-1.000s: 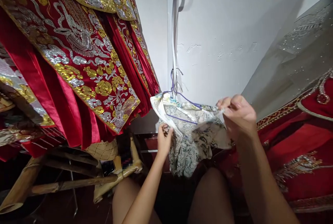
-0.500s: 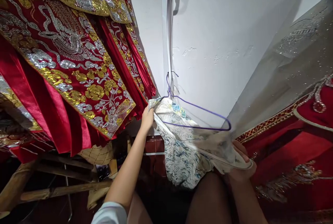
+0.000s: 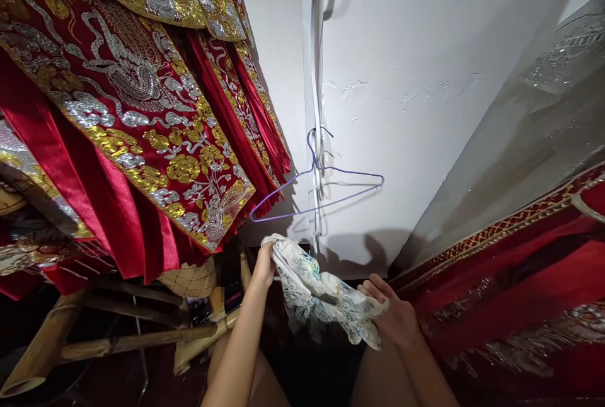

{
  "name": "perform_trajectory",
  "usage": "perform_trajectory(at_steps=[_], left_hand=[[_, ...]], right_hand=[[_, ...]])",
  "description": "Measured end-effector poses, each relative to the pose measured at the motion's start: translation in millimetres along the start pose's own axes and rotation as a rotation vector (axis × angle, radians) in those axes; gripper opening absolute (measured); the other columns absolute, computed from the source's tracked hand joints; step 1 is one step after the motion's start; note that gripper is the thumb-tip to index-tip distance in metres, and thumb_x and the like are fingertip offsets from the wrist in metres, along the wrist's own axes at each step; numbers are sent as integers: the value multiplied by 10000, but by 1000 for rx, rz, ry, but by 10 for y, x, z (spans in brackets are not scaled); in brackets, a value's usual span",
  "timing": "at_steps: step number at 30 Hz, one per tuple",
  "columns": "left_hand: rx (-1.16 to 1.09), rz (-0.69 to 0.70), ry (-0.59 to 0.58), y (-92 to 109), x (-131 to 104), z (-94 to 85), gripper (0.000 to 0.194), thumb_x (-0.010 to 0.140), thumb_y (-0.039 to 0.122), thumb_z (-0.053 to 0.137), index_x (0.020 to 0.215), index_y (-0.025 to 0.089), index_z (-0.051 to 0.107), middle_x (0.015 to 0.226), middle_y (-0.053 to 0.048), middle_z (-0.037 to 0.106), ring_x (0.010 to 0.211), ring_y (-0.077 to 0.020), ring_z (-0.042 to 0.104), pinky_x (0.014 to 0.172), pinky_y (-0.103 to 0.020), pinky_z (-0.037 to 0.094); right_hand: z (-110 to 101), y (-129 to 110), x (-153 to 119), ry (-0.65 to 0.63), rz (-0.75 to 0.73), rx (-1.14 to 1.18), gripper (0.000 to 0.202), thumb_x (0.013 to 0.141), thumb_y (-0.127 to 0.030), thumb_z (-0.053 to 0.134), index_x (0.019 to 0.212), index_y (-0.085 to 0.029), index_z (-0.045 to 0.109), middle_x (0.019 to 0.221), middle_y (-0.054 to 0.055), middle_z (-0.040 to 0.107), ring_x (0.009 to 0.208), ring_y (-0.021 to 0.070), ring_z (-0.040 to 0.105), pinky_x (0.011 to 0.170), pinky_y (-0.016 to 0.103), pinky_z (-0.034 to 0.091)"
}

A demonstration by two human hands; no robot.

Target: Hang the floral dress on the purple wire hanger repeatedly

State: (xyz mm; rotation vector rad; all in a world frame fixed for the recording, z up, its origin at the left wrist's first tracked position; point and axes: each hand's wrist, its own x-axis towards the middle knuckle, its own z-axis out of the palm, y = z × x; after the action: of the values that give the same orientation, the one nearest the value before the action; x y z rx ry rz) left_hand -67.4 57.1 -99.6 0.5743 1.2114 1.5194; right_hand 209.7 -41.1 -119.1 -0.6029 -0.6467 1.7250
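A white floral blouse [image 3: 309, 287] with blue and green print hangs bunched between my two hands, its lower folds drooping above my knees. At its upper left end, the fingers of my left hand [image 3: 265, 265] are closed round the cloth. My right hand [image 3: 397, 319] is closed on the other end, its fingertips showing past the fabric edge and its thumb partly hidden. Just above the blouse, a purple wire hanger [image 3: 347, 172] hangs bare by its hook from a white strap [image 3: 316, 89] along the wall.
Red costumes with gold and silver sequins [image 3: 174, 167] hang close on the left. On the right is red trimmed cloth [image 3: 534, 275] under clear plastic [image 3: 501, 136]. Bamboo poles [image 3: 137, 344] form a frame at lower left. Behind the hanger stands a white wall [image 3: 406, 35].
The blouse has come off the hanger and moved down towards my lap, both hands still holding it. The hanger has swung round and now hangs free.
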Motion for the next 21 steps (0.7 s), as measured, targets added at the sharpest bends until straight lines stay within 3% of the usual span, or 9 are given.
perform_trajectory(at_steps=[5,9,11,14,17,21], left_hand=[[196,94,-160,38,-277,-132,133,687,284,670,685,158,628,669,17,596,657,-142,531,616,-214,386],[284,222,-239,83,-512,-19,135,761,284,606,694,167,612,665,24,569,643,-131,485,620,-216,364],[295,276,-271,56,-636,77,69,742,227,589,723,169,622,690,17,589,670,-141,506,644,-226,379],[315,319,-330,-36,-859,233,91,705,157,580,780,174,629,705,14,601,677,-149,526,654,-241,390],[420,362,-384,-138,-1137,380,199,693,91,584,853,191,648,790,-6,638,748,-173,569,696,-265,415],[546,464,-441,-257,-1526,531,260,762,47,565,909,234,671,961,-38,668,931,-214,603,837,-324,452]], right_hand=[[-84,7,140,-54,53,-368,472,646,-430,833,641,-236,402,672,-9,494,669,183,470,633,322,412],[7,46,221,13,-78,-800,300,716,-485,772,728,-215,642,804,38,663,825,244,599,773,368,463],[158,95,208,-57,-61,-927,291,805,-507,681,815,-219,723,895,65,709,904,278,625,839,402,472],[380,237,182,-196,35,-900,348,902,-506,559,898,-214,749,941,83,725,943,292,644,892,430,484],[418,418,221,-109,-1,-794,338,835,-526,627,914,-211,718,919,86,712,932,294,652,911,466,503],[243,511,327,-13,-155,-834,324,764,-555,656,912,-269,692,759,60,643,783,292,644,698,481,568]])
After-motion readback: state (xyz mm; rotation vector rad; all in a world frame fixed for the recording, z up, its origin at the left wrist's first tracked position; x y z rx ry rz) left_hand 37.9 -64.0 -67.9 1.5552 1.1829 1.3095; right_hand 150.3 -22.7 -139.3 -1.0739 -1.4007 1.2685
